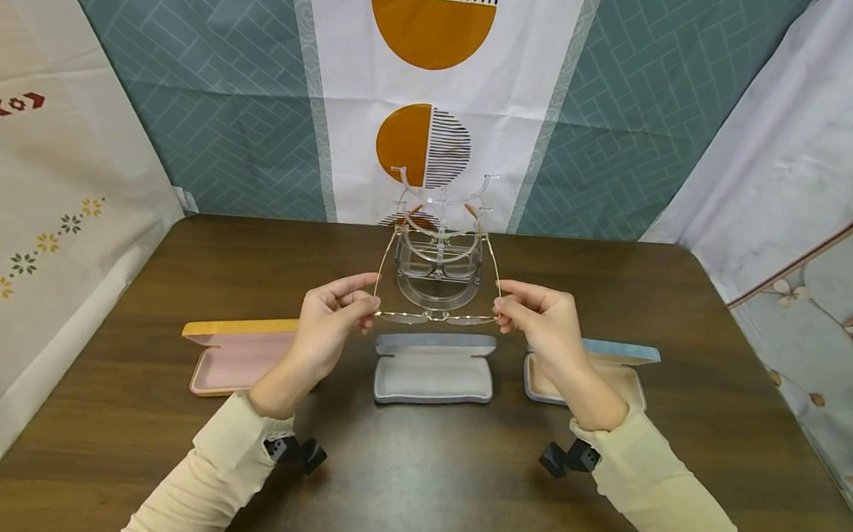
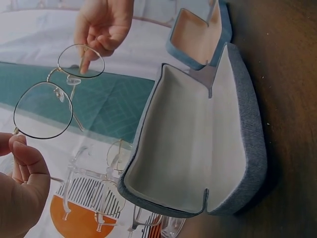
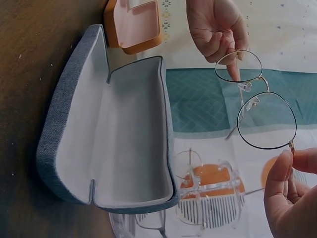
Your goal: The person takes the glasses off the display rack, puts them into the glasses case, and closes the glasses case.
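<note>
A pair of thin gold-rimmed eyeglasses [image 1: 435, 316] is held between both hands, temples unfolded and pointing away toward the back. Thumb and fingers of my left hand [image 1: 332, 313] pinch the left temple close to its hinge. My right hand [image 1: 542, 321] grips the other temple the same way. Round lenses with dark-edged rims show in the left wrist view, where the eyeglasses [image 2: 43, 110] are seen beside an open grey-blue glasses case [image 2: 173, 144]. That case stands on the table with a pale, bare lining.
Behind the eyeglasses rises a clear display stand [image 1: 436, 293] bearing other glasses. An open yellow case [image 1: 241, 328] with pink lining lies left, an open blue case [image 1: 619, 350] with beige lining right. The brown table [image 1: 408, 498] meets a hanging patterned cloth [image 1: 221, 100] at the back.
</note>
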`<action>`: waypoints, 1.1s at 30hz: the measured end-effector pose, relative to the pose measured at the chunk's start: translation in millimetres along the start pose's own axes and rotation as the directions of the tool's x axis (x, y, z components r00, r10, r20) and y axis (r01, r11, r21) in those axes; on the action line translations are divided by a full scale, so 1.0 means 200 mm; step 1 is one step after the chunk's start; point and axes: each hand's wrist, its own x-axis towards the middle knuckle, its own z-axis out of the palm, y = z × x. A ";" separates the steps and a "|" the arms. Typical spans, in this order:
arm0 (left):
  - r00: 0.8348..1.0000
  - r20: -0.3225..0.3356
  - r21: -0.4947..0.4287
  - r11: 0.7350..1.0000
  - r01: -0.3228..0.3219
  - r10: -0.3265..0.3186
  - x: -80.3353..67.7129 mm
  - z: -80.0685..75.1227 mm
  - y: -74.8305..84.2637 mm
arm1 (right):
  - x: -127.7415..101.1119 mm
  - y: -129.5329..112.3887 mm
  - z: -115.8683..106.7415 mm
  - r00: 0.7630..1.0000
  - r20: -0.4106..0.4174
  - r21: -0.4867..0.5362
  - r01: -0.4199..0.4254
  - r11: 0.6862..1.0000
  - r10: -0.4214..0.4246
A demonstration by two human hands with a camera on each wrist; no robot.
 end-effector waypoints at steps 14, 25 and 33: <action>1.000 0.010 -0.003 1.000 0.011 -0.011 -0.03 -0.01 -0.05 | -0.03 0.06 0.00 1.000 -0.001 0.053 -0.005 0.999 0.005; 1.000 0.004 -0.003 1.000 0.003 -0.003 -0.03 -0.01 -0.08 | -0.03 0.07 0.00 1.000 0.003 0.073 0.004 0.997 -0.005; 1.000 0.003 -0.016 1.000 -0.003 0.003 -0.04 -0.02 -0.08 | -0.03 0.08 0.01 1.000 0.005 0.083 0.002 0.997 -0.003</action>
